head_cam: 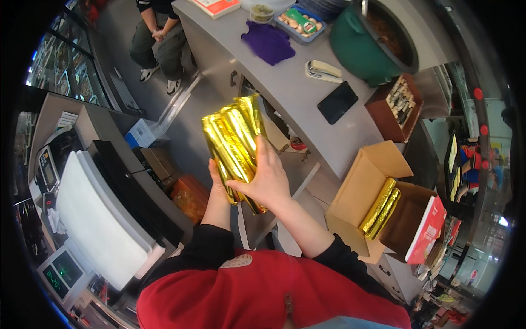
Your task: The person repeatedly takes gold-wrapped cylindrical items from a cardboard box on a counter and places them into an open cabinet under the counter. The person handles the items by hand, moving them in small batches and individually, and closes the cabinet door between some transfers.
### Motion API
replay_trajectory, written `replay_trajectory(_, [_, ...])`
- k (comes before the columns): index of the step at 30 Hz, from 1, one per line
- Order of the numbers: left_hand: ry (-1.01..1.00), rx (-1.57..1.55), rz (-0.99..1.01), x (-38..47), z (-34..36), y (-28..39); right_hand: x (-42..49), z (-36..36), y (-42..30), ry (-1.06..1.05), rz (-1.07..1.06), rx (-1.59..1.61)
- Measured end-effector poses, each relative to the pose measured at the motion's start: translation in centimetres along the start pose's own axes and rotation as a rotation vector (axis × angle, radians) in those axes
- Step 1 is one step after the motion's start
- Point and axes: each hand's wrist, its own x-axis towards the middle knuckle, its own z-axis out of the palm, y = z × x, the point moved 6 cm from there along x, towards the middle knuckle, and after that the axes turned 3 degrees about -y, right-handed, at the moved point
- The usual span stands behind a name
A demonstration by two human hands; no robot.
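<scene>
Between my two hands I hold a bundle of shiny gold foil packets (232, 144), tube-shaped and lying side by side. My left hand (218, 183) supports the bundle from its left and underside, with most of its fingers hidden. Across the right side of the bundle lies my right hand (265, 177), thumb spread over the foil. To the right, an opened cardboard box (353, 185) with a red printed flap contains two more gold foil tubes (380, 207).
On the grey counter (283, 90) are a black phone (337, 103), a stapler (324, 71), a purple cloth (269, 43), a green pot (353, 45) and a wooden box (378, 107). A weighing scale (98, 222) stands at left. A seated person (158, 41) is beyond.
</scene>
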Motion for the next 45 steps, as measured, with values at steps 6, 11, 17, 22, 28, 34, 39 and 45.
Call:
replay_trajectory(6, [0.112,0.027,0.29,2.5,-8.7,2.9,5.8,7.4,1.4,-0.222,-0.007,-0.085])
replay_trajectory(11, [0.045,-0.035,0.325,4.7,-14.8,3.9,9.8,13.2,4.0,-0.327,0.033,-0.06])
replay_trajectory(17, [0.061,-0.162,0.25,5.5,-21.5,3.9,12.5,19.7,7.8,-0.407,0.028,0.056])
replay_trajectory(22, [0.112,-0.181,0.162,5.2,-25.5,3.1,13.0,23.7,10.8,-0.465,0.041,0.11])
replay_trajectory(28, [0.145,-0.259,0.068,5.6,-28.4,-1.0,13.6,23.6,14.0,-0.477,0.037,0.035])
replay_trajectory(34, [-0.004,-0.379,-0.134,7.9,-27.6,-5.9,13.4,19.3,16.5,-0.45,0.117,0.128])
replay_trajectory(39, [-0.112,-0.31,-0.235,11.0,-24.4,-7.8,13.2,15.2,18.3,-0.353,0.169,0.132])
replay_trajectory(45, [-0.279,-0.339,-0.25,16.9,-20.4,-11.1,15.4,11.2,20.5,-0.208,0.091,-0.165])
